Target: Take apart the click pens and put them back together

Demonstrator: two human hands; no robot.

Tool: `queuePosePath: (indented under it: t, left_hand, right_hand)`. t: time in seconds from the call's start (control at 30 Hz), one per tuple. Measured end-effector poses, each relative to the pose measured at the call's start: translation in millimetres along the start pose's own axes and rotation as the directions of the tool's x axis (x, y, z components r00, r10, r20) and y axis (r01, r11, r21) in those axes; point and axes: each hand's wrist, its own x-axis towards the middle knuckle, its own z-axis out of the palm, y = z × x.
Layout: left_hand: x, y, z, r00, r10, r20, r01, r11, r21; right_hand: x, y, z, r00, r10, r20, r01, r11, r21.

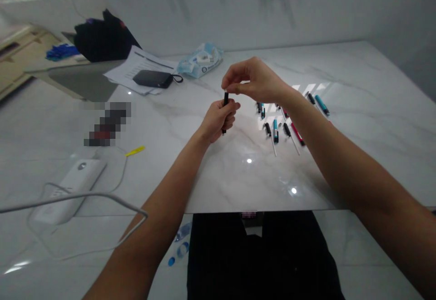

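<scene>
My left hand (220,119) is closed in a fist around a black pen barrel (225,99), which stands upright above the white marble table (357,123). My right hand (252,81) hovers just above it, fingertips pinched together at the barrel's top end; what they pinch is too small to make out. To the right of my hands lie several pen parts (275,130) in black, blue and red, with thin refills among them. Two more pens (318,101) lie farther right.
At the back left lie papers (143,66) with a black pouch (152,79) on them, a plastic packet (200,61) and a dark bag (102,39). A yellow piece (135,151), a white power strip (70,189) and a cable lie at left. A bottle (180,241) lies on the floor.
</scene>
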Motion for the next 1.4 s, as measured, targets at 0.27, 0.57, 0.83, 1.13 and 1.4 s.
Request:
queuePosePath:
  t: [0.27,0.57,0.83,1.13,1.4]
  left_hand:
    - [0.5,0.0,-0.1,1.0,-0.001,0.016,0.003,0.998,-0.07]
    - [1.3,-2.6,-2.8,0.999,-0.046,0.014,0.048,0.987,-0.154]
    - [17.2,-6.2,-14.0,0.976,-0.042,-0.215,-0.055,0.904,-0.425]
    - [21.4,-17.6,-12.5,0.955,0.122,-0.271,-0.21,0.922,-0.324]
    - [31.0,-26.0,-19.2,0.897,0.191,-0.399,-0.283,0.941,-0.187]
  right_hand:
    - [-2.0,-4.9,7.0,0.995,0.089,0.039,-0.092,0.991,0.099]
    - [9.4,5.7,2.7,0.989,0.084,-0.118,-0.068,0.988,0.139]
    - [5.0,41.9,26.5,0.982,0.145,-0.12,-0.17,0.958,-0.232]
    - [15.4,44.6,55.9,0.962,0.267,0.056,-0.192,0.808,-0.557]
    - [10.9,42.4,32.3,0.972,0.197,0.126,-0.116,0.875,-0.469]
